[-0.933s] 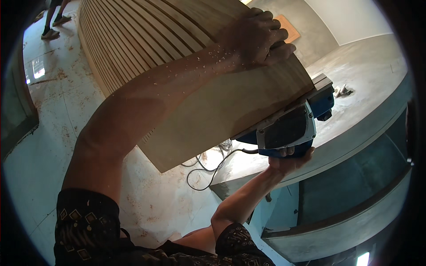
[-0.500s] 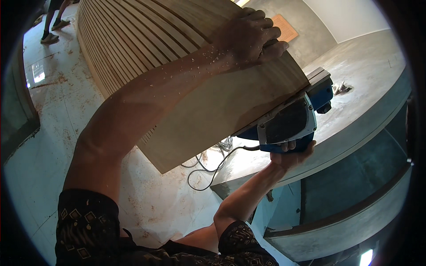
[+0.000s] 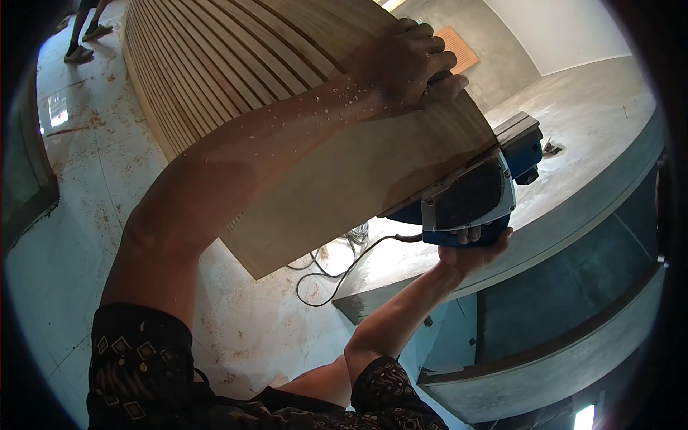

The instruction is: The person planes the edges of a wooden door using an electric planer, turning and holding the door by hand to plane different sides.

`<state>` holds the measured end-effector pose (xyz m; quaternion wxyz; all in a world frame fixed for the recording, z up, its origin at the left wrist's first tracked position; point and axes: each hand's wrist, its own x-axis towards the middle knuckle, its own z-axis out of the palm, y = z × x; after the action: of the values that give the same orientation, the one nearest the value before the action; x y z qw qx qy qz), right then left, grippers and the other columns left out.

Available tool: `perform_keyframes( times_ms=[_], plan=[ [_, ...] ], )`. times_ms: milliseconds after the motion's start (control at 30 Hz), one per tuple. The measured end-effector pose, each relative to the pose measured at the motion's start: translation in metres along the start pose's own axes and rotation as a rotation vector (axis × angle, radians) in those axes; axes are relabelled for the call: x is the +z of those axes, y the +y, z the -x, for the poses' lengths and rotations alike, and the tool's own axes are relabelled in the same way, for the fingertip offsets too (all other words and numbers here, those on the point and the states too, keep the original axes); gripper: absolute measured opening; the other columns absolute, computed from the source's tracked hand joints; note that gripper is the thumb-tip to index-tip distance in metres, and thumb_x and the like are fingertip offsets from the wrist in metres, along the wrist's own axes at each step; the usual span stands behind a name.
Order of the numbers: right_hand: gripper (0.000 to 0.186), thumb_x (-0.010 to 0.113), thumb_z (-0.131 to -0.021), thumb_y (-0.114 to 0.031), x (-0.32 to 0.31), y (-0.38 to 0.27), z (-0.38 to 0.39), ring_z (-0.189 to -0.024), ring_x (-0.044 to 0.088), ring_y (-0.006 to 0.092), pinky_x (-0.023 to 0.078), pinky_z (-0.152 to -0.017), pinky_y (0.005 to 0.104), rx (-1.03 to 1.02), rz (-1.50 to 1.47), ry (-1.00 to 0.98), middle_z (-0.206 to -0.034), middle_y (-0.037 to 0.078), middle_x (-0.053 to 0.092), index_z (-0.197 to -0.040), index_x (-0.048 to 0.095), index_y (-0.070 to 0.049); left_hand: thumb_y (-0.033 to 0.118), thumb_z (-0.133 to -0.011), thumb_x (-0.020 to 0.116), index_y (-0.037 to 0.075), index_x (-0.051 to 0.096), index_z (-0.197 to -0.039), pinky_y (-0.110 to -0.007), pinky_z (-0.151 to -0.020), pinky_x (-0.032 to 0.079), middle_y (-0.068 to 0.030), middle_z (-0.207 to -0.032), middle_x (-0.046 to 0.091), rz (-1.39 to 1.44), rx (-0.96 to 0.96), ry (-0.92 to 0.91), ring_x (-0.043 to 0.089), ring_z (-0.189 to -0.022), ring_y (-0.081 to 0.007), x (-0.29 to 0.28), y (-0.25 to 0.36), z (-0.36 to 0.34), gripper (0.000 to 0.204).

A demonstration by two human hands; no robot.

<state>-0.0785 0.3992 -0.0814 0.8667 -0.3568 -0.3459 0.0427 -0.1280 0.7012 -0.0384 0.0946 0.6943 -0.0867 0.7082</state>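
A wooden door panel with slatted grooves on its left half stands on edge, slanting across the view. My left hand is closed over the panel's upper right edge, its fingers curled round the rim. Wood shavings dot that forearm. A blue electric hand planer rests along the panel's right-hand edge, its sole against the wood. My right hand holds the planer by its handle from below, with fingertips showing through the grip. The planer's black cord hangs in a loop beneath it.
A curved grey concrete ledge runs along the right, with a dark recess below. An orange perforated brick-like block lies beyond the panel. Sawdust is scattered over the pale tiled floor. Another person's legs stand at the upper left.
The planer has moved very slightly to the right along the panel's edge, with my right hand on it. My left hand keeps its hold on the panel.
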Motion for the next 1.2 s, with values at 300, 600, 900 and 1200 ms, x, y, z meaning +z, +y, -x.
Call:
perform_keyframes(
  times_ms=[300,600,900,1200],
  plan=[
    [0.049,0.057,-0.092,-0.060,0.000,-0.002,-0.002,-0.042,0.039,0.0076,0.040,-0.040,0.0214,0.034,-0.015,-0.022,-0.054,-0.004,0.039,-0.083,0.055,-0.012,0.052,-0.099,0.045,0.008,0.073,-0.094,-0.040,-0.098,0.045,-0.0086,-0.092,0.069,-0.030,0.014,-0.010,0.062,-0.100,-0.0239,-0.005,-0.001,0.001,0.052],
    [0.049,0.056,-0.093,-0.060,0.005,-0.006,-0.003,-0.042,0.038,0.0074,0.039,-0.040,0.0216,0.016,0.003,-0.026,-0.054,-0.004,0.038,-0.082,0.055,-0.012,0.052,-0.101,0.041,0.007,0.072,-0.094,-0.041,-0.097,0.045,-0.0098,-0.091,0.069,-0.010,0.013,-0.015,0.062,-0.099,-0.0252,-0.001,-0.002,-0.001,0.055],
    [0.048,0.055,-0.093,-0.059,0.006,-0.008,-0.004,-0.042,0.038,0.0071,0.039,-0.040,0.0215,0.028,-0.026,-0.029,-0.054,-0.004,0.038,-0.082,0.056,-0.012,0.053,-0.101,0.038,0.006,0.073,-0.098,-0.041,-0.098,0.044,-0.0104,-0.093,0.069,-0.023,0.034,0.035,0.062,-0.099,-0.0265,0.000,0.000,-0.002,0.059],
    [0.045,0.053,-0.095,-0.057,0.013,-0.010,-0.003,-0.042,0.039,0.0066,0.042,-0.040,0.0208,-0.002,0.034,-0.057,-0.056,-0.004,0.040,-0.088,0.058,-0.013,0.055,-0.100,0.041,0.006,0.072,-0.097,-0.042,-0.101,0.043,-0.0113,-0.093,0.069,0.003,0.037,0.062,0.061,-0.103,-0.0269,-0.001,0.001,0.003,0.058]
  ],
)
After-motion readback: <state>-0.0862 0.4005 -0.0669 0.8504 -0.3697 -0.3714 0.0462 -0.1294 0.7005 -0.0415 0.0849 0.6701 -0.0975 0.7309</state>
